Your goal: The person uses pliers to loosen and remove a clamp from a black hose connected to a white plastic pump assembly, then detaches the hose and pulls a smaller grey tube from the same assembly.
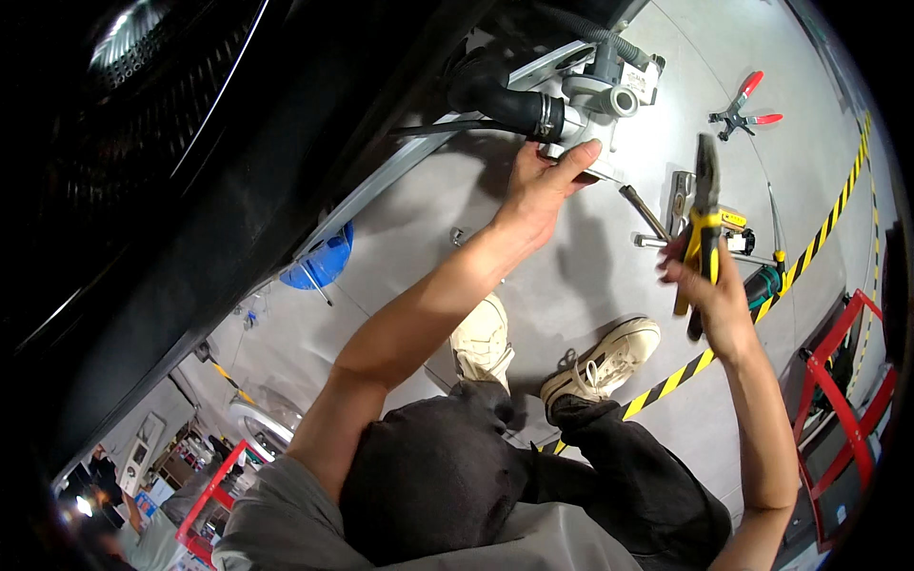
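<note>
At the far left, a lamp (129,43) sits in the dark body panel (181,190), whose lower edge runs diagonally across the view. A blue rounded object (328,259) is near that edge. Further right, a black hose (505,103) carries a clamp (546,117) at its end and meets a light grey housing (607,101) with a round open port, located at upper centre, above the floor. The left hand (538,195) is positioned at the underside of the hose joint; its thumb is extended apart from the index finger, the remaining fingers are hidden, and the firmness of any grip cannot be determined. Below, two cream shoes (609,357) stand on the grey floor (405,252). The right hand (719,300) has its fingers curled around the handles of yellow-and-black pliers (705,224), nose pointing up, clear of the housing. Loose metal tools (679,195) lie beyond the pliers. Red-handled pliers (743,112) rest with handles spread. Black-and-yellow tape (828,226) crosses the floor; a red frame (816,366) stands at far right.
</note>
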### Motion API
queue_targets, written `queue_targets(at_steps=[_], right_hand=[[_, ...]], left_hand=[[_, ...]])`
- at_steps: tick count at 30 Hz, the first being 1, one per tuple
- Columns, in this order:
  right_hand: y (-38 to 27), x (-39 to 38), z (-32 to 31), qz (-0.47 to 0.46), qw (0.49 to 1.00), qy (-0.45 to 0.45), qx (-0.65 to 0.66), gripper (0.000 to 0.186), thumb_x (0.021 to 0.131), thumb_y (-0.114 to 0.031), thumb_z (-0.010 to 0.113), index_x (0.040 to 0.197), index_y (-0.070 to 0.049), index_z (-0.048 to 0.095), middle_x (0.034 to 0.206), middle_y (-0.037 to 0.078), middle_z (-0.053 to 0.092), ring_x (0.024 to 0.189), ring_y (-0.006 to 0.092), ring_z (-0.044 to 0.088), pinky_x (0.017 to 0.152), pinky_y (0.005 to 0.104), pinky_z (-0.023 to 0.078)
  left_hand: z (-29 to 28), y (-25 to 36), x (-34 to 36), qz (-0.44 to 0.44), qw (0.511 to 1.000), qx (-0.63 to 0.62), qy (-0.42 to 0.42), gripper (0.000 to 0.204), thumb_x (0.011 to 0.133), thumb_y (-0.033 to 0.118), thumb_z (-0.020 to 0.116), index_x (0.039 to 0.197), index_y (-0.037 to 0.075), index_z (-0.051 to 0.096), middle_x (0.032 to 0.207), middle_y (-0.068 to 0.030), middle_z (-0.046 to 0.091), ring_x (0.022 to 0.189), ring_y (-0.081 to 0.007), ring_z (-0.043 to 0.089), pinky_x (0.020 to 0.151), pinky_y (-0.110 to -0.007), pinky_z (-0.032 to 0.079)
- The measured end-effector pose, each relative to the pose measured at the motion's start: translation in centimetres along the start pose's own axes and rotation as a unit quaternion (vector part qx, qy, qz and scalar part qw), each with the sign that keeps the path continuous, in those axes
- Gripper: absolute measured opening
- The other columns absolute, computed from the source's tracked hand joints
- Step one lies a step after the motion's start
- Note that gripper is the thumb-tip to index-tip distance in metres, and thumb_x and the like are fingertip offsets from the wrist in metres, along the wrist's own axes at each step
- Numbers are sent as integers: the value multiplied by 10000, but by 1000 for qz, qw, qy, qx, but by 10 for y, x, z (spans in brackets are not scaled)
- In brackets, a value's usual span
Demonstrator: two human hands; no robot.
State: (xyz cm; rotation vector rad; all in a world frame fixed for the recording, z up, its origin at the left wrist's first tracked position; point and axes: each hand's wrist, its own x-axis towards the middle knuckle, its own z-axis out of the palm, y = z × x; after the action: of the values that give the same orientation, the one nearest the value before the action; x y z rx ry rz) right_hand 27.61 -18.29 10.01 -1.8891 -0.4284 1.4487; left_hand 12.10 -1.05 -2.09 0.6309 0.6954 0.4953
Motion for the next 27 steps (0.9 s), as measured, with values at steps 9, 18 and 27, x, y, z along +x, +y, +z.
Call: queue_targets(at_steps=[9,18,27], right_hand=[[5,90,41,-162,960,77,216,396,928,-167,715,1233,-3,522,1143,118,652,1000,181,649,863,313,527],[-11,107,80,-233,947,43,215,501,829,-53,793,1206,-3,467,1061,64,587,952,120,563,763,257,526],[-13,117,70,-269,953,61,125,648,792,-148,842,1287,5,453,1127,88,599,1017,159,553,898,298,474]], left_hand=[[-5,9,-9,-36,995,-54,-77,384,1023,219,544,1369,56,508,1308,-97,612,1215,-219,578,1065,-463,441],[-11,45,-22,-146,979,132,-59,403,1011,283,579,1350,74,515,1297,-95,583,1197,-206,566,1030,-423,466],[10,151,-5,307,677,664,-77,789,764,299,865,1383,-7,483,1292,-172,593,1183,-227,584,1019,-386,460]])
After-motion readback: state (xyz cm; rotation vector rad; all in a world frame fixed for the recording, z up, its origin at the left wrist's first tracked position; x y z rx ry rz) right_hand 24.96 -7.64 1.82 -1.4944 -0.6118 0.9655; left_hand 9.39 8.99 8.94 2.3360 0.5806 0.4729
